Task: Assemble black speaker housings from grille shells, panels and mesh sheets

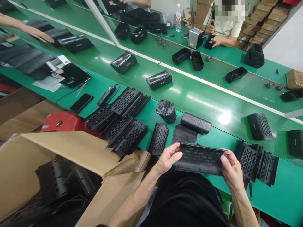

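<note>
Between my two hands is a black perforated plastic cover (201,160), held level above my lap with its hollow inner side facing me. My left hand (168,158) pinches its left end, and my right hand (232,167) grips the right end. Just beyond it lie a thin black sheet (184,135) and a closed black speaker-like housing (196,122). A single perforated cover (159,138) rests beside my left hand. More perforated covers (248,160) lie to the right of my right hand.
Stacked perforated covers (129,135) and a phone (81,103) lie on the left of the green table. An open cardboard box (63,151) stands lower left. Black housings (159,79) sit on the green belt (201,97). A co-worker (223,28) works across it; another person's hand (35,33) reaches in upper left.
</note>
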The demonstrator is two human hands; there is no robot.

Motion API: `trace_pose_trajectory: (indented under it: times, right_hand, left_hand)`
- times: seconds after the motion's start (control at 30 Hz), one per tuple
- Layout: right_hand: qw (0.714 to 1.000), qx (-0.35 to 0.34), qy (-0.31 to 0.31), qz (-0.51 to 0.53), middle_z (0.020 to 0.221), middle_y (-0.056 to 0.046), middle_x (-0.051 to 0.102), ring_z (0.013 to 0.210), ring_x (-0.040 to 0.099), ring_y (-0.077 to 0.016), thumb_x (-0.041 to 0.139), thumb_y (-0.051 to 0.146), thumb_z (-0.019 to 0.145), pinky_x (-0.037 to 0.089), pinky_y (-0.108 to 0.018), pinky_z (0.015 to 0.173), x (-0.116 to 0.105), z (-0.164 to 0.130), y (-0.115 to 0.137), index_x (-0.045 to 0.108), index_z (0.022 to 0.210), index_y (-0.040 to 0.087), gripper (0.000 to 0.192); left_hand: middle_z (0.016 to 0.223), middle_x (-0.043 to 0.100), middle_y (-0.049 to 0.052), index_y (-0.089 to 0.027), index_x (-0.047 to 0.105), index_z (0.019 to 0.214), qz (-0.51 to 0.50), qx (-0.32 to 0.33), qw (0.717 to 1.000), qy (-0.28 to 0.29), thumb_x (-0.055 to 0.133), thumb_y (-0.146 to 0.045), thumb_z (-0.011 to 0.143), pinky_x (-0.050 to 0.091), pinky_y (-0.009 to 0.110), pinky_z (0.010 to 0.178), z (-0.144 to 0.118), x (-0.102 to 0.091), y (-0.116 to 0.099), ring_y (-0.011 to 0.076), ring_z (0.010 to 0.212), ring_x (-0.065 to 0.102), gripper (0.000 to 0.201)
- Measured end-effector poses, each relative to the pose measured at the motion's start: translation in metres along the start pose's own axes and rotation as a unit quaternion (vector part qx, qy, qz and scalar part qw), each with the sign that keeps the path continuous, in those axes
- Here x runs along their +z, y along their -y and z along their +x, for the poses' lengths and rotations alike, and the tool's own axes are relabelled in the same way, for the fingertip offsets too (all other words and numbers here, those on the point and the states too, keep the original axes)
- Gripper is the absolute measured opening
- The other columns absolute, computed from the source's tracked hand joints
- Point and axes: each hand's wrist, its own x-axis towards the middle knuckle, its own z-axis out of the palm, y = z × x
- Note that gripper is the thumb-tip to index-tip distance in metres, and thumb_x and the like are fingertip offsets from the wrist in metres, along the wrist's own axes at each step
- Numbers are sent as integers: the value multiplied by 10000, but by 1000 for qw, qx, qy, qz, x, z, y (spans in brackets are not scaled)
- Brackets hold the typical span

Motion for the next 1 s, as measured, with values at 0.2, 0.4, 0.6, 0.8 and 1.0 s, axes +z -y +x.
trace_pose_trajectory:
  times: [0.2,0.4,0.6,0.8,1.0]
  right_hand:
    - [1000,3,-3,3,876,14,655,737,542,-124,990,537,583,455,-227,661,8,1,2,706,884,241,508]
    - [998,48,24,38,814,30,657,681,587,-119,987,472,617,510,-215,625,22,0,1,714,929,257,467]
    - [987,77,120,78,796,45,666,623,610,-101,951,401,706,555,-188,611,60,5,-16,705,1001,282,401]
    - [948,-89,283,-120,1068,-96,713,914,744,-251,693,682,871,636,-403,795,111,62,-25,633,1260,252,583]
    - [902,-244,265,-238,1623,-241,345,1518,360,-415,902,646,567,350,-598,1217,216,151,-48,331,1560,186,1234]
  left_hand:
    - [1095,767,122,-136,700,1255,8,8,1000,8,698,-509,936,541,372,905,-2,-7,-2,271,994,711,492]
    - [1281,711,177,-170,643,1377,-159,28,987,17,830,-819,601,491,515,1089,-2,-6,20,428,1305,603,1029]
    - [1479,610,176,-250,535,1491,-175,88,981,15,965,-637,561,295,606,1250,2,-4,43,427,1495,434,1096]
    - [1425,675,116,-294,589,1452,-274,124,946,-121,925,-582,671,380,610,1220,-19,-30,23,410,1414,549,897]
    - [1364,721,99,-301,656,1393,-324,143,919,-170,855,-732,666,487,525,1152,-60,-57,31,373,1338,621,869]
